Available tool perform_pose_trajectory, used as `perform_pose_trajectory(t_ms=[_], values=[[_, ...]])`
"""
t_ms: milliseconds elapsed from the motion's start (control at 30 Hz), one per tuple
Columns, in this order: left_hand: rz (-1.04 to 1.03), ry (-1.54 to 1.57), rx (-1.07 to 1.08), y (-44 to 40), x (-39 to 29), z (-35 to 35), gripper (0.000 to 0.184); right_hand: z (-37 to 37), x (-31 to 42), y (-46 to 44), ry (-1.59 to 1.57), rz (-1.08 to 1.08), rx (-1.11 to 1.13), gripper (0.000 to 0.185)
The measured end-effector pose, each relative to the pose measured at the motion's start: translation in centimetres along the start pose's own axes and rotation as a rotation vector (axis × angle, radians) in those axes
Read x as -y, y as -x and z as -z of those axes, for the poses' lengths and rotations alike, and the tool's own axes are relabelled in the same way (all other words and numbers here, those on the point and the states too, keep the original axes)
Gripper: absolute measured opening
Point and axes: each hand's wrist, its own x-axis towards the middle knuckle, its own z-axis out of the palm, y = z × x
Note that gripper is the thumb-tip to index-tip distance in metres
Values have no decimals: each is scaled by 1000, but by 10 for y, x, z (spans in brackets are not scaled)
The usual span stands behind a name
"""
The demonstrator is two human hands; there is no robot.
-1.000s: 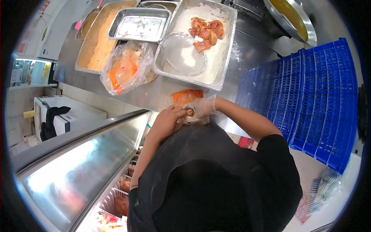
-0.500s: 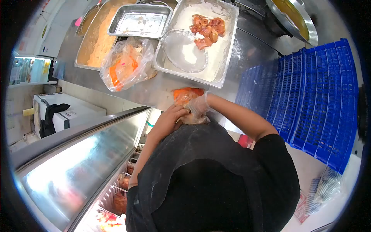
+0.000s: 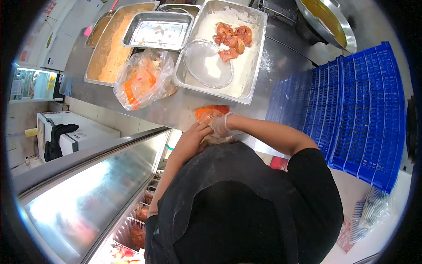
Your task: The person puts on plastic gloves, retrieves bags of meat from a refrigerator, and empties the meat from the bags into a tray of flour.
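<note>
A clear plastic bag with orange print [image 3: 212,111] is at the front edge of the steel counter, close against my apron. My bare left hand [image 3: 192,140] pinches the bag's near part with bent fingers. Right beside it, my right hand [image 3: 223,125] wears a clear plastic glove and is closed on the same bag. What the bag contains is hard to make out, since both hands cover much of it.
Beyond my hands, raw meat pieces [image 3: 229,43] and a round sieve [image 3: 206,64] lie in a flour tray [image 3: 246,99]. Left are another plastic bag [image 3: 143,81], an empty metal pan [image 3: 158,43] and an orange-powder tray [image 3: 90,72]. Blue crates [image 3: 356,110] stand right; an open freezer lid [image 3: 88,189] slants left.
My right hand has shifted slightly left and closer to my left hand, its fingers now more tucked in at the bag. The whole view has tilted a little.
</note>
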Motion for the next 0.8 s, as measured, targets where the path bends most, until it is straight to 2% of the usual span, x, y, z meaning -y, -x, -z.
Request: perform_pose_trajectory(t_ms=[100, 200, 300, 400, 600, 700, 800], values=[[-19, 1, -49, 2, -1, 1, 39, 6, 8, 9, -15, -174, 49, 36], [5, -10, -90, 6, 4, -1, 41, 36, 35, 33, -103, -196, -11, 42], [37, 10, -78, 7, 4, 1, 42, 45, 41, 53, -212, -143, -124, 44], [-25, 2, -150, 7, 8, 0, 39, 59, 48, 71, -261, -44, -267, 48], [-21, 43, -199, 7, 9, -2, 29, 52, 40, 75, -326, -84, -280, 58], [-15, 111, -212, 7, 11, -6, 29, 41, 28, 76, -431, 39, -372, 59], [-18, 126, -223, 8, 14, -10, 29, 26, 10, 72, -479, 14, -387, 55]])
